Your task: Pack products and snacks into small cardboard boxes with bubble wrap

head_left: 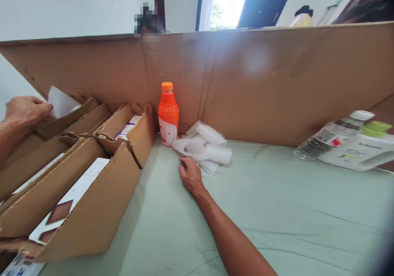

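Observation:
At the far left, my left hand is closed, pinching a piece of bubble wrap above a cardboard divider compartment. My right hand is low over the green cloth, fingers loosely bent and apart, with nothing visible in it. Just beyond its fingertips lies a loose pile of bubble wrap pieces, some of them rolled. Behind that pile's left side stands an upright orange bottle with an orange cap.
Cardboard boxes with white cartons inside fill the left side. A tall cardboard panel closes off the back. At the right, a clear bottle leans against a white jug on the green cloth. People are partly visible beyond the panel.

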`<state>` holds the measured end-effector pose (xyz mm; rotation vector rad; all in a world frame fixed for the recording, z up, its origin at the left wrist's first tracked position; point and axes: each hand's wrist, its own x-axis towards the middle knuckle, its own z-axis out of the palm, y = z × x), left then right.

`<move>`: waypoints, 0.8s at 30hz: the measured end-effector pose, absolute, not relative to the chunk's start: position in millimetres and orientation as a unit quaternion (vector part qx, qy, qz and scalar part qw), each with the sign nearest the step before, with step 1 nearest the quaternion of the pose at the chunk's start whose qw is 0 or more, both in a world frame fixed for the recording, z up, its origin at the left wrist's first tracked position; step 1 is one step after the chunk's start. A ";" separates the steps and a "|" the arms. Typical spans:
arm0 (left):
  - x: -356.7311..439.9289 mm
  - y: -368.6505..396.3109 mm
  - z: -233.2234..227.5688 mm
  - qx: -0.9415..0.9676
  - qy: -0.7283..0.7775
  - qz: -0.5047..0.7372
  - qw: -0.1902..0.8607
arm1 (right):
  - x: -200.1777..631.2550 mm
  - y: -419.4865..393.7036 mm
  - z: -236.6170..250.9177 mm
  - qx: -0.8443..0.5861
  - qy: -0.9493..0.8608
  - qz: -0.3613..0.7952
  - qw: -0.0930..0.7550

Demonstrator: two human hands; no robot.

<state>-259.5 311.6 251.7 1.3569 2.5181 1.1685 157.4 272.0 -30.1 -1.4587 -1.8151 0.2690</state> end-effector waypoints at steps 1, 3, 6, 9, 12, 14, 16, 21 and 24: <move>-250.2 301.1 260.0 0.416 0.808 0.416 0.021 | 157.1 272.5 -29.2 -0.572 -0.714 0.107 0.390; -227.5 281.8 277.8 0.414 0.760 0.499 0.051 | 156.3 274.0 -27.5 -0.567 -0.713 0.110 0.397; -187.2 260.6 303.1 0.455 0.685 0.562 0.093 | 154.4 276.4 -25.4 -0.562 -0.710 0.114 0.408; -139.3 240.7 322.0 0.503 0.616 0.591 0.132 | 152.8 277.0 -23.4 -0.560 -0.710 0.116 0.411; -81.7 217.5 333.9 0.546 0.527 0.612 0.221 | 152.1 275.1 -20.7 -0.563 -0.711 0.120 0.405; -41.8 205.3 337.6 0.550 0.482 0.622 0.280 | 151.6 273.4 -18.3 -0.570 -0.708 0.125 0.397; -4.2 200.2 336.7 0.545 0.464 0.617 0.327 | 150.8 271.4 -15.2 -0.579 -0.705 0.131 0.389; 70.4 222.7 317.7 0.534 0.429 0.604 0.408 | 148.4 265.3 -7.1 -0.594 -0.700 0.144 0.369; 100.3 255.6 301.5 0.545 0.368 0.615 0.434 | 147.8 263.3 -3.4 -0.602 -0.697 0.153 0.358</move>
